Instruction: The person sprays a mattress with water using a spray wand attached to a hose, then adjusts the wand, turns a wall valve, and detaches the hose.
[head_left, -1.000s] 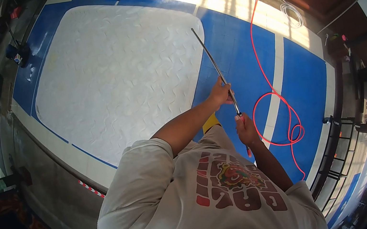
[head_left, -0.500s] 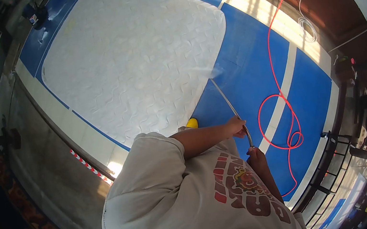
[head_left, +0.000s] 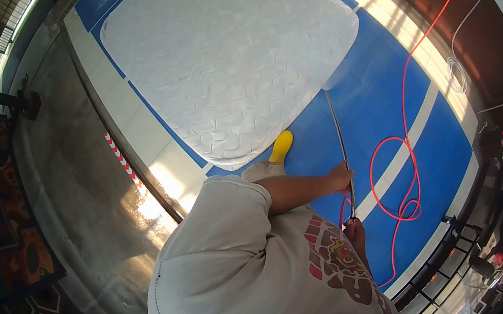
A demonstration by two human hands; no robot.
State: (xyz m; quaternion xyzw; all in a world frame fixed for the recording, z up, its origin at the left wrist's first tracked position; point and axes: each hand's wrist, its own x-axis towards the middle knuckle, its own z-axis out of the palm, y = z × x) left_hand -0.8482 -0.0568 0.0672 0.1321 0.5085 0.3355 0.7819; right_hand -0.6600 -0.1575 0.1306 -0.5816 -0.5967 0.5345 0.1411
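My left hand [head_left: 339,178] is closed around the middle of a long, thin metal spray lance [head_left: 335,126]. Farther back, close to my shirt, my right hand [head_left: 355,231] grips the lance's rear end; its fingers are partly hidden. The lance tip points away from me, close to the edge of a white quilted mattress [head_left: 229,61] lying flat on a blue floor [head_left: 305,118]. A faint mist shows around the tip. One yellow boot [head_left: 282,146] stands beside the mattress's near corner.
A red hose [head_left: 408,131] loops over the floor on the right and runs up to the wall. A coiled white hose [head_left: 457,75] hangs there. A black metal rack [head_left: 441,258] lies at lower right. A raised edge [head_left: 96,96] borders the floor on the left.
My view has shifted, so the mattress appears farther up and right. The lance has swung more upright in view, still in both hands. The spray looks fainter, and more of the yellow boot shows.
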